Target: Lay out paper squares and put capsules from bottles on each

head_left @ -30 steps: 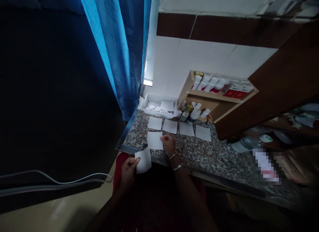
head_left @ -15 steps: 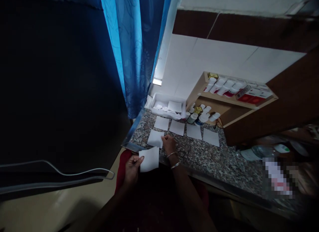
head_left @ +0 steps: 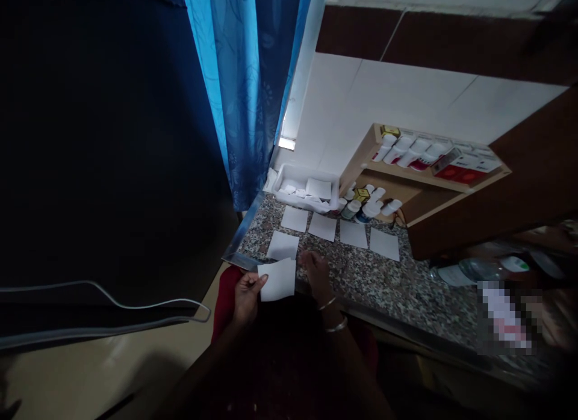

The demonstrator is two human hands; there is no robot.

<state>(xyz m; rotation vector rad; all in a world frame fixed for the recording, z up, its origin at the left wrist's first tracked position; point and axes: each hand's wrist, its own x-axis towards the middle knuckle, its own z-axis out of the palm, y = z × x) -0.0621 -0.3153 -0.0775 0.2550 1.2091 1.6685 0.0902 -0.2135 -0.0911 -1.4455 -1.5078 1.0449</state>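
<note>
Head view, looking down over a granite counter [head_left: 374,281], dim toward the lower edge. Left hand [head_left: 247,298] closed in a pinch on a white paper sheet [head_left: 279,279], thumb on top, other fingers behind the sheet and out of sight. Sheet held just off the counter's front edge, close beside a fifth loose sheet [head_left: 282,246]. Right hand [head_left: 317,275] open and palm-down, fingers [head_left: 309,259] loosely curled, holding nothing, right by the held sheet; fingertips in shadow, contact with the stone hard to make out. Two metal bangles [head_left: 331,316] on the right wrist; forearms fading into darkness.

Four more paper sheets [head_left: 353,234] in a row across the counter. Behind them, a white plastic tray [head_left: 304,192] with paper slips, its contents partly heaped and hard to count. Wooden shelf unit [head_left: 388,170] with white medicine bottles [head_left: 397,152], labels too small to read; red-and-white carton [head_left: 465,167] on the upper tier. Blue curtain [head_left: 244,89] at left. Lower right: an object behind a pixelated patch [head_left: 503,315], unreadable.
</note>
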